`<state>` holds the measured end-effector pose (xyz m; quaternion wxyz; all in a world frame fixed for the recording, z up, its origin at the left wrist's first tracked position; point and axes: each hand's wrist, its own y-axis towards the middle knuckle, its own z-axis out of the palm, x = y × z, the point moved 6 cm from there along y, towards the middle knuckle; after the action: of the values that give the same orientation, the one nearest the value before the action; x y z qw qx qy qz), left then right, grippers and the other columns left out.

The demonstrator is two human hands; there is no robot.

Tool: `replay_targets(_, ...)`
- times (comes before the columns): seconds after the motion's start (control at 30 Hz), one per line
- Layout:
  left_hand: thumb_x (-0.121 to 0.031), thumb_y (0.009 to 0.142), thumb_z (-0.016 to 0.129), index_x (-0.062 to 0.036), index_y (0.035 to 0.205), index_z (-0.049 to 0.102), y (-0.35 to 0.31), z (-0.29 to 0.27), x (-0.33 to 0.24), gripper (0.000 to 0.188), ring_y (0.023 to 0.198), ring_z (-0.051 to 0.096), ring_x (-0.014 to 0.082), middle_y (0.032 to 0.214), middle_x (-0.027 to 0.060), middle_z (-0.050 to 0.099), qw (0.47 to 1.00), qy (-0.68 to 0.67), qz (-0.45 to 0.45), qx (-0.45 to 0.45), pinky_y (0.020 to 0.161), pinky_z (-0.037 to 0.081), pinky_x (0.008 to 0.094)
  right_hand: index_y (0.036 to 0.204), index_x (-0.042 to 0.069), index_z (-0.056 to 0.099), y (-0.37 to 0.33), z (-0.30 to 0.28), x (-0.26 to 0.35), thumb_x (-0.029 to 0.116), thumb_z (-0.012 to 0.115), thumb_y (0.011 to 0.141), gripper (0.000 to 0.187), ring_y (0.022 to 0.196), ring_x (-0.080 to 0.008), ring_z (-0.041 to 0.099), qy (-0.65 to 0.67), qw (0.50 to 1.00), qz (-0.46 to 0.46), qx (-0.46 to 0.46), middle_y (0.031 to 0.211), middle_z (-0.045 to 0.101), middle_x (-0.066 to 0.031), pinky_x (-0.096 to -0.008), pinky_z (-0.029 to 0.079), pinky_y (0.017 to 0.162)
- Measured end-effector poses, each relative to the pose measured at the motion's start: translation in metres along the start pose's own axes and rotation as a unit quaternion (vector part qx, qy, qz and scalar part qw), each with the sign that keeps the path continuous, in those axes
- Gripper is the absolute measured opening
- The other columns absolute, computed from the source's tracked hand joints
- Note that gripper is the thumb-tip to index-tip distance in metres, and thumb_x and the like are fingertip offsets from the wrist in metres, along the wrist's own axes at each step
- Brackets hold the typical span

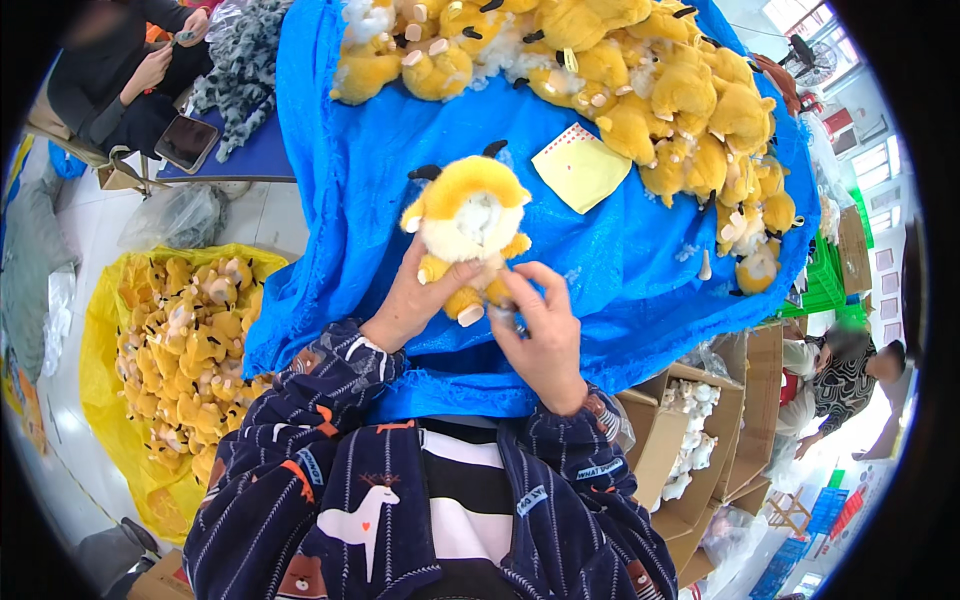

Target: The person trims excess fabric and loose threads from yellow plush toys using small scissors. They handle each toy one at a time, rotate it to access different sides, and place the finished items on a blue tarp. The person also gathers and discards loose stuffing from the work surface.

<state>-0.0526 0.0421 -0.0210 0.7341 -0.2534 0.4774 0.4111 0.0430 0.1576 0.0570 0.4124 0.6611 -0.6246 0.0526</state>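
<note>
A yellow plush toy (466,190) with dark horn-like tips sits upright in the person's hands, over a blue sheet (370,180) and near the middle of the view. Its horns point toward 12 o'clock, its feet toward 6, and a whitish oval patch shows at the front of it. The left hand (412,300) grips the toy from its 7 o'clock side, thumb laid across the lower body. The right hand (548,335) is at its 5 o'clock side, fingers bent, the index and thumb by one leg; whether they pinch anything cannot be told.

From the toy, a pale yellow paper (582,168) with a red-marked edge lies on the sheet at 2 o'clock. Beyond it, from 12 round to 3 o'clock, similar yellow plush pieces (685,95) are heaped among white fluff. At 8 o'clock a yellow bag (98,375) is filled with smaller yellow pieces, and at 4 o'clock a cardboard box (640,440) contains white plush pieces (690,425). At 10 o'clock a co-worker (105,75) sits by a blue desk (240,168) bearing mottled grey fabric (240,85) and a dark tablet-like device (187,142).
</note>
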Motion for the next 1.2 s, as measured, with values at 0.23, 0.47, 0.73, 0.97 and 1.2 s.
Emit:
replay_targets(0.23,-0.013,0.089,0.062,-0.0034,0.132,0.04,0.0,0.007,-0.009,0.049,0.114,0.052,0.016,0.125,0.0078,0.052,0.993,-0.114,-0.034,-0.008,0.095,0.043,0.0293,0.096,0.002,0.062,-0.002,0.014,0.0,0.003,0.072,0.071,0.027,0.092,-0.0293,0.063,0.173,0.976,-0.037,0.123,0.113,0.056,-0.0131,-0.0335,0.052,0.076)
replay_targets(0.47,-0.019,0.087,0.066,-0.001,0.13,0.043,-0.005,0.005,-0.004,0.052,0.11,0.054,0.0161,0.12,0.0092,0.056,0.995,0.08,0.016,0.055,0.093,0.044,0.0301,0.103,0.0,0.06,0.028,-0.033,-0.014,0.007,0.073,0.073,0.033,0.085,-0.0206,0.063,0.083,0.993,0.041,-0.067,0.099,0.062,-0.0146,-0.0288,0.051,0.069)
replay_targets(0.73,-0.017,0.076,0.074,-0.0027,0.112,0.056,-0.014,0.025,-0.029,0.043,0.092,0.059,0.0345,0.102,0.017,0.06,0.908,0.384,0.163,0.04,0.078,0.048,0.0388,0.098,0.002,0.053,0.029,0.017,-0.038,0.001,0.066,0.069,0.032,0.079,-0.0313,0.064,0.057,0.985,0.155,-0.046,0.085,0.063,-0.0174,-0.0373,0.051,0.064)
replay_targets(0.97,-0.007,0.078,0.07,0.0011,0.116,0.054,-0.012,0.004,-0.035,0.042,0.1,0.061,0.0218,0.11,0.014,0.062,0.957,0.275,0.097,-0.002,0.085,0.049,0.0331,0.116,0.004,0.051,0.049,0.015,-0.048,0.015,0.07,0.077,0.045,0.078,-0.0214,0.063,0.289,0.948,0.111,0.071,0.103,0.062,-0.0123,-0.0363,0.05,0.065)
replay_targets(1.2,-0.043,0.09,0.053,-0.019,0.145,0.024,-0.07,-0.046,-0.16,0.066,0.113,0.045,0.0315,0.135,0.0069,0.043,0.81,-0.437,0.203,0.334,0.081,0.049,0.0491,0.108,0.003,0.059,0.088,-0.082,-0.103,0.011,0.065,0.079,0.031,0.08,-0.0311,0.062,-0.04,0.983,0.062,-0.167,0.102,0.062,-0.0146,-0.0365,0.05,0.068)
